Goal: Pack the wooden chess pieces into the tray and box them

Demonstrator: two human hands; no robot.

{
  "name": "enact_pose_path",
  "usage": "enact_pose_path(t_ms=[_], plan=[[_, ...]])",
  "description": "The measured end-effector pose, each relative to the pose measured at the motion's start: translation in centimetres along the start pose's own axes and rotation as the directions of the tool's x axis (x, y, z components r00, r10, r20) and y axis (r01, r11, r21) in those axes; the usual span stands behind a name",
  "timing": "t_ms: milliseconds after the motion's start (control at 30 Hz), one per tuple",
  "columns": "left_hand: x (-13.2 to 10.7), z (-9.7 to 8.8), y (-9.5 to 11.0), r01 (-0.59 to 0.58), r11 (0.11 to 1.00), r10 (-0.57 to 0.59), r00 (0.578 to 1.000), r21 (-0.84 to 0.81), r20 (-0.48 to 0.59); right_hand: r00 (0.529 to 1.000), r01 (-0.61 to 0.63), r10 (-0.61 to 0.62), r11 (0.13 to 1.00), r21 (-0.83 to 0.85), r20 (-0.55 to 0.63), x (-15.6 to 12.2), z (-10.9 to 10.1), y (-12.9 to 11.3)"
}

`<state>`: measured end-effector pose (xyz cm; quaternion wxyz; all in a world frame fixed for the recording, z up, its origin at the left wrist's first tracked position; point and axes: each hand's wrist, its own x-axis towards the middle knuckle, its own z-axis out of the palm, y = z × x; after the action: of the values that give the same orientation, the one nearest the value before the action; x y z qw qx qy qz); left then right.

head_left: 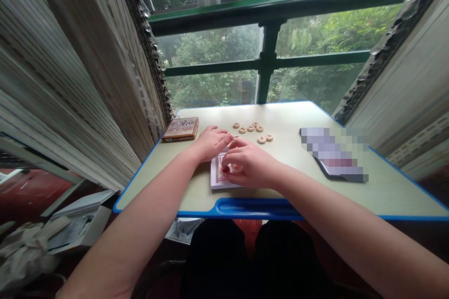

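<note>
A small white Chinese chess board (214, 181) with red lines lies near the front of the table. My right hand (250, 163) bends over it, thumb and fingertips closed around a round wooden Chinese chess piece (222, 171) at the board's left side. Beneath that hand another piece (237, 167) shows; much of the board is covered. Fingers stretched out and palm down, my left hand (212, 142) rests by the board's far left corner. Several loose round pieces (250, 128) with dark characters lie beyond the hands.
A flat brown box (180, 129) sits at the table's left edge. On the right lies a phone-like dark-edged object (331, 154), its face blurred out. The pale table (280, 112) has a blue rim and a blue front groove (252, 206). Curtains and a green-framed window surround it.
</note>
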<state>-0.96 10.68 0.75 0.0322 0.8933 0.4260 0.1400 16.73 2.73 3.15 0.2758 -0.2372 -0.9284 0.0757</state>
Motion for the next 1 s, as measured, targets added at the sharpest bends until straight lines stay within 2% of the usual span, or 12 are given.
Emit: enact_pose_path(t_ms=[133, 300, 533, 767, 1000], plan=[[0.0, -0.2, 0.4, -0.023, 1.000, 0.023, 1.000, 0.015, -0.007, 0.998, -0.006, 0.006, 1.000, 0.003, 0.058, 0.0, 0.1, -0.1], [0.0, -0.1, 0.3, 0.022, 1.000, -0.022, 0.999, -0.001, -0.041, 0.992, 0.045, -0.043, 0.999, -0.006, 0.123, 0.1, 0.0, -0.3], [0.0, -0.2, 0.2, -0.017, 1.000, 0.017, 1.000, -0.004, 0.007, 0.997, 0.003, -0.003, 1.000, -0.001, 0.083, 0.2, 0.3, -0.2], [-0.1, 0.0, 0.2, -0.015, 1.000, 0.014, 1.000, -0.026, -0.005, 0.982, -0.020, 0.015, 1.000, 0.020, 0.190, 0.2, -0.3, -0.5], [0.0, -0.3, 0.2, -0.023, 1.000, 0.023, 0.999, 0.011, 0.035, 0.977, -0.023, 0.008, 0.997, 0.068, 0.211, 0.2, -0.9, -0.8]])
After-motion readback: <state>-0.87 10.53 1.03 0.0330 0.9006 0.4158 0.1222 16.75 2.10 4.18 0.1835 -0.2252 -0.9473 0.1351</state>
